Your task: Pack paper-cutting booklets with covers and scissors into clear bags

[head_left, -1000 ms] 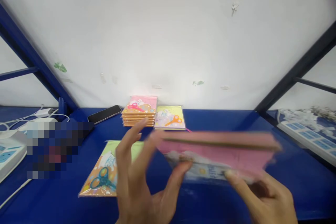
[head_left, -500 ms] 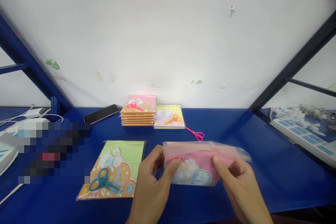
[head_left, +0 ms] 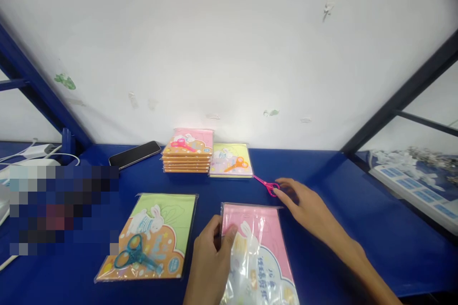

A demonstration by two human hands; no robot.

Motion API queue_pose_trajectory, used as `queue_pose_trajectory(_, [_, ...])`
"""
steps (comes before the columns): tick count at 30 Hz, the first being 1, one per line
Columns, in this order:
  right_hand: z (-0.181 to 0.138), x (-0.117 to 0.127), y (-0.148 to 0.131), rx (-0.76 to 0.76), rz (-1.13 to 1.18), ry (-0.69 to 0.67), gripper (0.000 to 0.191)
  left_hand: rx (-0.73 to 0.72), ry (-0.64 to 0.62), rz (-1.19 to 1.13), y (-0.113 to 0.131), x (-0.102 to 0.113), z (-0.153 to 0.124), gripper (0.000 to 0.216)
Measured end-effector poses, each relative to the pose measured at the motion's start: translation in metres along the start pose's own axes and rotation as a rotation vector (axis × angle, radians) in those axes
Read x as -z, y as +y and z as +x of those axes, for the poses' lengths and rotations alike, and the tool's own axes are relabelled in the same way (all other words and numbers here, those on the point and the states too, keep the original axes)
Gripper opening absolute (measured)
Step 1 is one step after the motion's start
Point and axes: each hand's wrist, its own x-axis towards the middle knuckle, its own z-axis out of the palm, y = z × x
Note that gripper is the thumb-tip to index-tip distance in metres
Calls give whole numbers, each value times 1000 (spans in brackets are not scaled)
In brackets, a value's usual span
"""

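A pink paper-craft packet [head_left: 259, 252] in a clear sleeve lies flat on the blue table [head_left: 332, 209] in front of me. My left hand [head_left: 211, 262] rests on its left edge, thumb and fingers pinching the sleeve. My right hand [head_left: 304, 202] reaches out to the right, fingers spread, fingertips touching small pink scissors [head_left: 267, 184] that lie loose on the table.
A green packet with blue scissors [head_left: 150, 238] lies at the left. At the back stand a stack of packets [head_left: 186, 156] and a yellow packet [head_left: 231, 160], with a black phone [head_left: 135, 154] to their left. Cables and a white power strip [head_left: 25, 157] sit far left.
The pink packet went from held up in both hands to lying flat on the table. My right hand let go of it and reached to the pink scissors.
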Motion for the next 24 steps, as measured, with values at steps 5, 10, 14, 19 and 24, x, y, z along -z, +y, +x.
queue_pose_trajectory(5, [39,-9,31,136,-333,-7,40,1,34,128,0,-1,1,39])
queue_pose_trajectory(10, [40,0,40,128,-258,-106,30,24,45,56,0,-3,0,38])
queue_pose_trajectory(14, [23,16,27,84,-63,-177,22,25,35,18,-3,-4,2,40])
queue_pose_trajectory(19, [-15,29,-9,5,240,-249,21,22,44,37,-3,-4,2,42])
queue_pose_trajectory(24, [-32,19,-31,127,74,-392,25,17,56,47,2,-6,-1,44])
